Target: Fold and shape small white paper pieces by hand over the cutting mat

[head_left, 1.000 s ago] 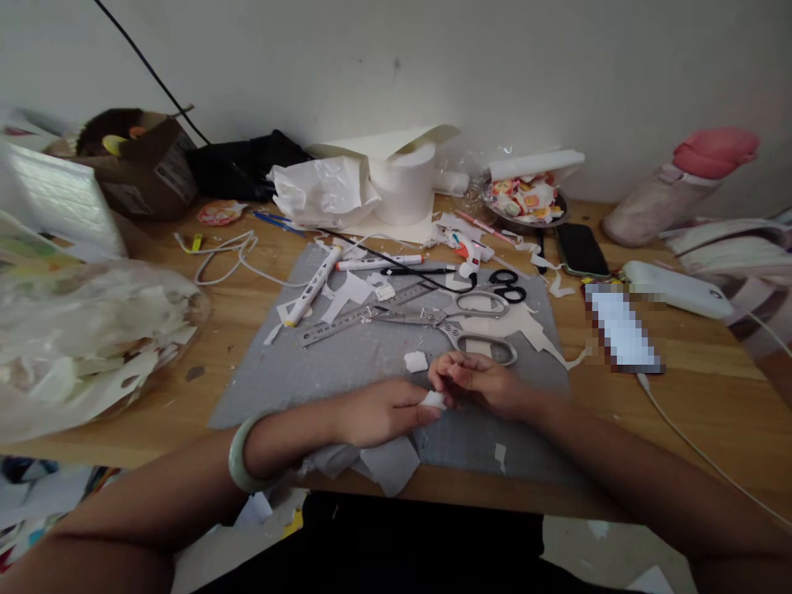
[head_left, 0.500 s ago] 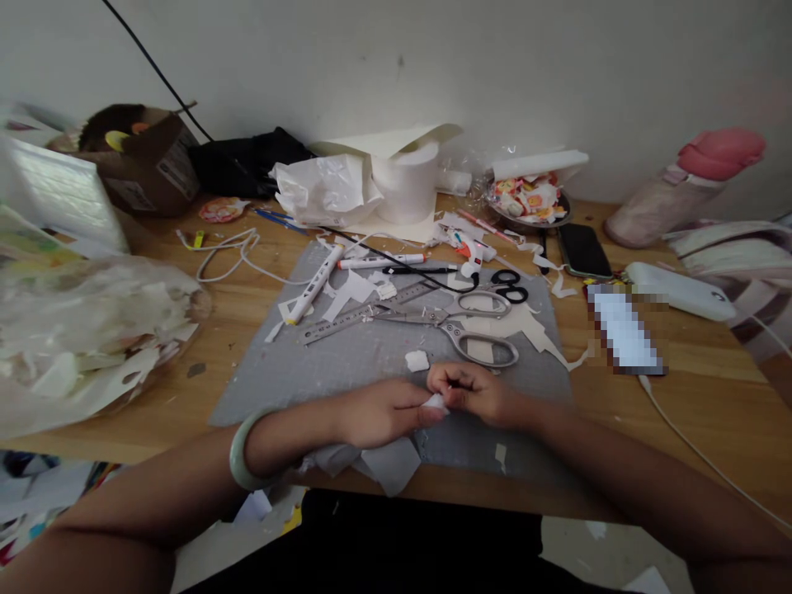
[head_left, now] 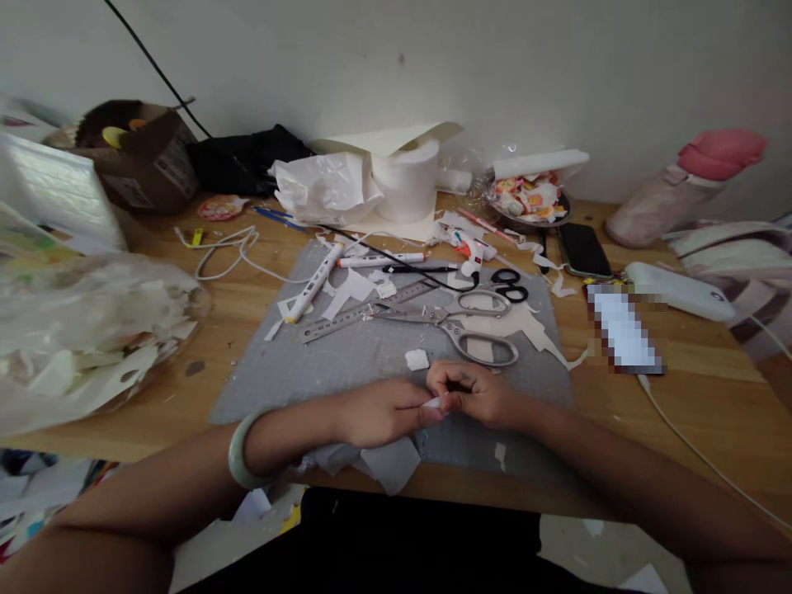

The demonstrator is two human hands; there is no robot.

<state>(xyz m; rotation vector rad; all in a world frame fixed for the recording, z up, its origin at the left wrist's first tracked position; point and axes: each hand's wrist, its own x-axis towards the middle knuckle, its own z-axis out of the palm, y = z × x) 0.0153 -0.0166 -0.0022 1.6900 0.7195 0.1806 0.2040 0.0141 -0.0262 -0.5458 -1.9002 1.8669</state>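
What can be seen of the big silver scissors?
The scissors look metallic, with two large loop handles, spread apart, and slim blades. They lie on the grey mat, blades pointing left across the ruler, loops over beige paper. Whether the blades are fully closed is unclear. The right hand is near the lower loop, not gripping it.

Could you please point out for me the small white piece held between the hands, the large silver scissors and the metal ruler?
Small white piece (head_left: 431, 403): head view, on its exposed edge.
Large silver scissors (head_left: 440, 317): head view, near the pivot.
Metal ruler (head_left: 337, 324): head view, on its marked face.
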